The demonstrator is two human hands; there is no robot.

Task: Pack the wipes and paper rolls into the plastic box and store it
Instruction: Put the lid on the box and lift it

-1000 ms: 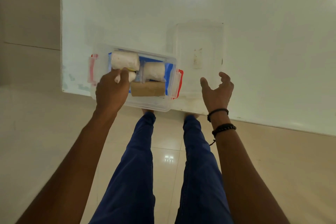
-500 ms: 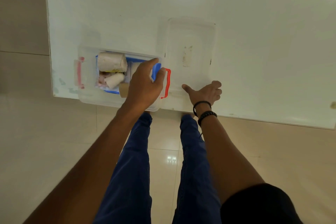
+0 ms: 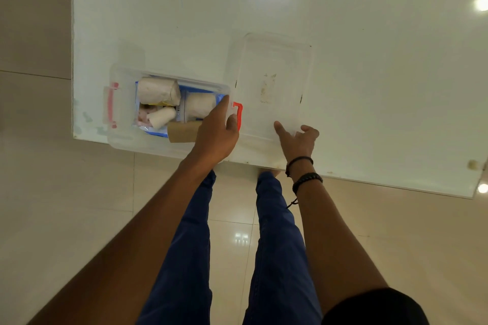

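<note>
A clear plastic box (image 3: 120,137) with red latches stands at the near left corner of the white table (image 3: 369,60). Inside lie white paper rolls (image 3: 158,90), a brown cardboard tube (image 3: 182,131) and a blue wipes pack (image 3: 155,134) underneath. My left hand (image 3: 217,132) rests on the box's right end by the red latch (image 3: 238,115), fingers over the rim. The clear lid (image 3: 272,87) lies flat on the table right of the box. My right hand (image 3: 298,138) touches the lid's near edge, thumb and fingers spread around it.
The table's near edge runs just under both hands, and the box hangs slightly over it. Below are my legs in blue trousers (image 3: 277,245) and a glossy beige tiled floor (image 3: 66,206). A small cream object (image 3: 472,164) sits at the table's near right edge.
My left hand moved from the box's left contents to its right end. My right hand dropped from the air onto the lid's near edge.
</note>
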